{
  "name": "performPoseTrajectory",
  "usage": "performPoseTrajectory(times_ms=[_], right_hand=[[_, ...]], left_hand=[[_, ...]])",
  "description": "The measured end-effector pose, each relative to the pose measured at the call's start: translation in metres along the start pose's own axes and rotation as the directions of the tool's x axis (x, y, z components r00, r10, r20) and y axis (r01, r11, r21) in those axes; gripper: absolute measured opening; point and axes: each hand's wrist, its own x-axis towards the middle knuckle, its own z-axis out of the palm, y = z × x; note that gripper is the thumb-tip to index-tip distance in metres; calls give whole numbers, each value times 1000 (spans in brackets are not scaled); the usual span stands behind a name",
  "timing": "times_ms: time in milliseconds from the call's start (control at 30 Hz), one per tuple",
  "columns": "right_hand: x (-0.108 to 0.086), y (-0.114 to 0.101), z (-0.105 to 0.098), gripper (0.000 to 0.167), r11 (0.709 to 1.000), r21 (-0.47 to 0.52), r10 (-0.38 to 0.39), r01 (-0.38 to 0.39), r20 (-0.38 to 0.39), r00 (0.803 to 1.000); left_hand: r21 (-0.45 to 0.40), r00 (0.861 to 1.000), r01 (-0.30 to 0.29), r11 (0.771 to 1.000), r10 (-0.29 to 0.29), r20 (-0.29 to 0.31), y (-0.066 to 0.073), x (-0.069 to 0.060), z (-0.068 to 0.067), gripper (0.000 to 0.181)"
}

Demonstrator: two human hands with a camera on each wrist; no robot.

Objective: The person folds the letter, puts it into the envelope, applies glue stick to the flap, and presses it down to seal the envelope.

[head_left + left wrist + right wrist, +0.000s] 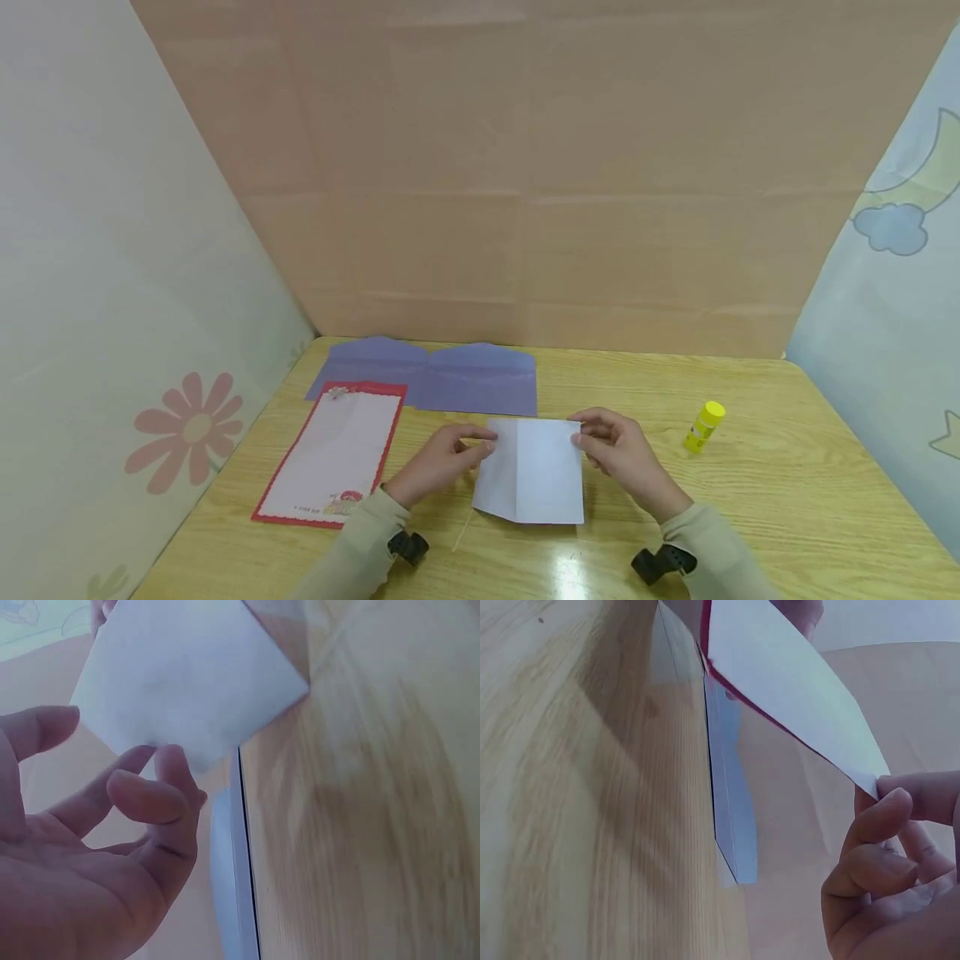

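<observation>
Your right hand [618,458] pinches the far right corner of the white folded paper [549,471] between thumb and finger; the right wrist view shows that corner lifted clear of the counter [810,492]. Your left hand [438,460] is at the paper's left edge, toward its far end, fingertips touching it. Whether those fingers truly grip the edge or only steady it, you cannot tell from the left wrist view.

So the paper lies between your two hands, to the right of the left one and to the left of the right one. What the coming move seems to turn on is its crease: it runs away from you, across the line joining your hands, and sits left of the middle, so your left hand is the nearer to it. The narrower panel is on your left, angled against the wider right one. Red shows along the paper's edge in the right wrist view.

Farther out, two purple envelopes [480,387] lie beyond the paper, a red-bordered sheet [341,450] lies left of your left hand, overlapping the envelopes' near edge, and a yellow glue stick [703,427] stands beyond your right hand, to its right.
</observation>
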Motion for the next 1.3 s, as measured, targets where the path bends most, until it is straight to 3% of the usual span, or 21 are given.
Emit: performPoseTrajectory(times_ms=[367,600,800,933,1100,1200,1300], right_hand=[[4,-2,10,30,1000,26,-15,15,15,1000],[6,-3,16,29,999,46,22,-22,4,1000],[6,-4,19,32,999,33,14,-15,23,1000],[7,-2,21,28,995,-97,-8,4,-41,999],[9,-6,26,26,951,-309,-27,-13,-123,992],[10,-10,29,29,940,-342,-36,3,-90,995],[11,-12,31,30,941,-333,-57,50,-9,998]], left_hand=[[-18,999,-48,999,48,23,7,2,12,35],[-57,998,-57,997,59,32,9,1,15,39],[-54,992,-127,990,128,11,8,5,19,45],[-64,990,-139,988,139,-4,9,5,21,37],[-27,991,-129,991,128,-22,9,6,25,25],[-6,994,-112,994,112,-6,9,7,28,25],[3,995,-98,995,98,28,10,8,30,23]])
